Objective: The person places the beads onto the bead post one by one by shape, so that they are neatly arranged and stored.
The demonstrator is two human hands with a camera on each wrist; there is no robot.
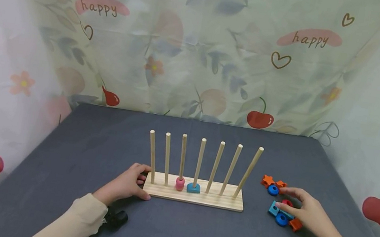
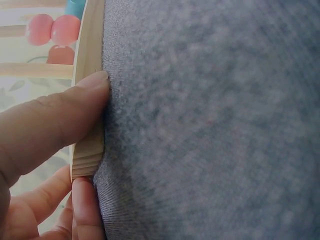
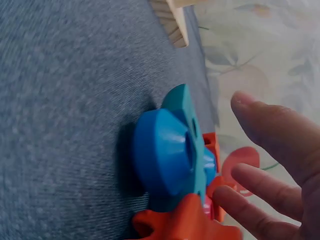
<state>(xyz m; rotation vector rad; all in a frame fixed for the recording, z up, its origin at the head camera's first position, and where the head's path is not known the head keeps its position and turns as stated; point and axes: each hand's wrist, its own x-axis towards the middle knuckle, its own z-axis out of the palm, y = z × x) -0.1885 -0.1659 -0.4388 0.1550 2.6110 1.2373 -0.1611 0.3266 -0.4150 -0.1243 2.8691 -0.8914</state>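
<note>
Grey surface [image 1: 195, 234]: left hand [image 1: 128, 181] grips a seven-peg wooden stand [image 1: 167, 194], lower center; right hand [image 1: 309, 214], fingers parted, over colored blocks [image 1: 273, 209], lower right.

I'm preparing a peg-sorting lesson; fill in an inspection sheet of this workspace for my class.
Surface: dark grey cloth, woven texture.
Job's things: wooden peg board with seven upright pegs; a pink piece on the third peg from the left, a teal piece on the fourth; loose pieces in orange, blue, teal and red lie to the board's right.
Clutter: nothing seen.
Hands: left hand grips the board's left end; right hand is over the loose pieces, fingers spread, contact unclear.
Cables: nothing seen.
Surroundings: hanging fabric behind and at both sides, printed with cherries, hearts and "happy".
</note>
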